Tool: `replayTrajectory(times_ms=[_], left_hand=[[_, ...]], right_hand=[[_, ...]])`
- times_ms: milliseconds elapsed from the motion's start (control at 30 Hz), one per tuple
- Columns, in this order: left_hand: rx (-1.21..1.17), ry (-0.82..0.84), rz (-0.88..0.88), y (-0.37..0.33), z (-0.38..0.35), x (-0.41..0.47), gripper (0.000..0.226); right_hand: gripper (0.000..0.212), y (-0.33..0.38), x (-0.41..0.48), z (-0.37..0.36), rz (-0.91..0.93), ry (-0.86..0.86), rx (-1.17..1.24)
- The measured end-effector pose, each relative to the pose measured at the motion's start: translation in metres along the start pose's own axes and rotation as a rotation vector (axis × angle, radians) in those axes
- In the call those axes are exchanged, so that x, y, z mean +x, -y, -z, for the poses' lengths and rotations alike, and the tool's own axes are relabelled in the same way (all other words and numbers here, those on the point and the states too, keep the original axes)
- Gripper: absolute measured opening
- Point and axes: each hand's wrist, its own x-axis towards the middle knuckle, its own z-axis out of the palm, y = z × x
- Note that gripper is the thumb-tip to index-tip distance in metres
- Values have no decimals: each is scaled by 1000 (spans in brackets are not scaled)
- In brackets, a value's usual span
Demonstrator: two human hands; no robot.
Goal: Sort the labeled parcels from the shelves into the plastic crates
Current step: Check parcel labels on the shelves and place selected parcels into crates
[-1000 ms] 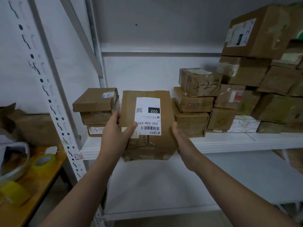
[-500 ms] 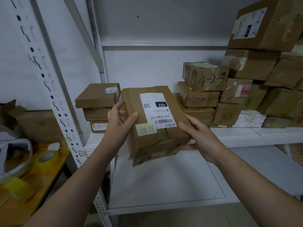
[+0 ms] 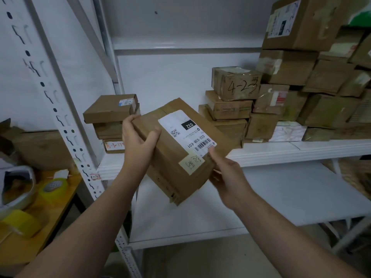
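Open shelf (image 3: pixel 172 155) gap between parcel stacks (image 3: pixel 111 121)

held parcel (image 3: pixel 180 151) label: 032, 032-038-E01 | shelf box (image 3: pixel 237 84): 4-23

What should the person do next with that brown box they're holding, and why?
Probably turn the parcel until its white label reads upright. Both the left hand and right hand hold it clear of the shelf, but the 032 print faces upside down and tilted, and no crate is in view yet.
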Motion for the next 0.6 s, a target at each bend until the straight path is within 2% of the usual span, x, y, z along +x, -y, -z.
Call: replayTrajectory(times_ms=[67, 167, 267, 333, 400, 467, 600], left_hand=[[-31, -78, -25, -4, 0, -21, 48], [4, -191, 3, -9, 4, -47, 36], [48, -256, 8, -10, 16, -65, 28], [83, -230, 12, -10, 23, -73, 29], [133, -162, 38, -8, 27, -76, 42], [200, -71, 76, -1, 31, -75, 65], [309, 113, 120, 7, 38, -65, 107]], right_hand=[[94, -5, -15, -3, -26, 93, -80], [84, -1, -29, -2, -2, 221, -95], [74, 8, -30, 1, 30, 268, -131], [70, 15, -27, 0, 85, 249, -181], [60, 21, -20, -3, 154, 202, -214], [53, 26, -12, -6, 214, 157, -252], [50, 30, 4, -4, 267, 55, -356]])
